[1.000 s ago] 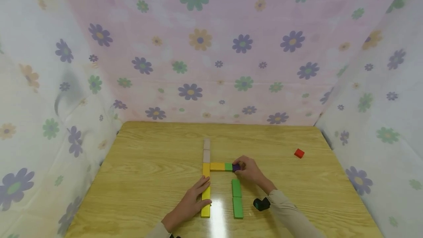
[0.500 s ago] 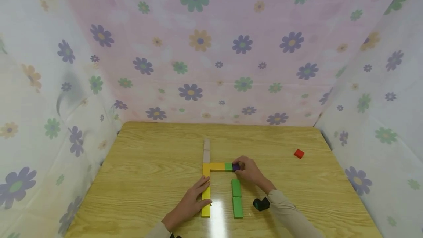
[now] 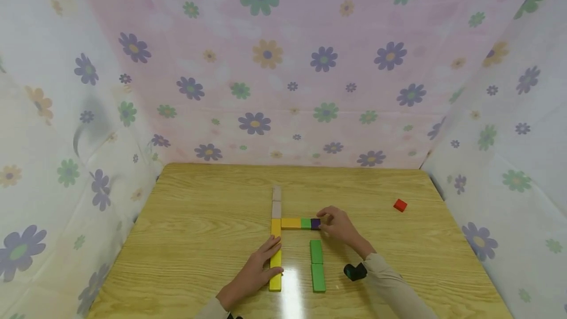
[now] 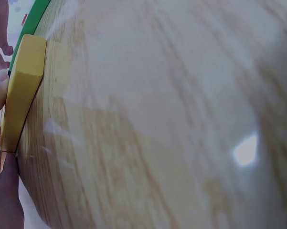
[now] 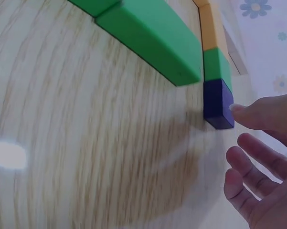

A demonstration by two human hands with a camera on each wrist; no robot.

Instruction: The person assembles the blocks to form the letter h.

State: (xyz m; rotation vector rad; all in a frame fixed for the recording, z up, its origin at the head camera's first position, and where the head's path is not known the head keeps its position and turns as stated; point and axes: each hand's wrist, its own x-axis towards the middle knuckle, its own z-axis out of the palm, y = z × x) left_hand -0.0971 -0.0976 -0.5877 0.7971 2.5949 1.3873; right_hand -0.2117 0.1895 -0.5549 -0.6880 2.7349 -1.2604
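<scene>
My left hand rests with fairly straight fingers on a column of flat blocks, its fingertips near the orange block and its thumb by the yellow block. Two pale wooden blocks continue that column at the far end. A row branches rightward: an orange block, a small green block and a dark purple block. Beside the purple block is my right hand, fingers spread and loosely bent; in the right wrist view the thumb tip is right at the block's face.
Two longer green blocks lie end to end between the hands, just below the row. A red block sits alone at the far right. Patterned cloth walls enclose the back and sides of the wooden table.
The right hand has let go of the purple block and drawn slightly to the right, its fingers parting. The purple block stays at the row's end. My left hand has not moved.
</scene>
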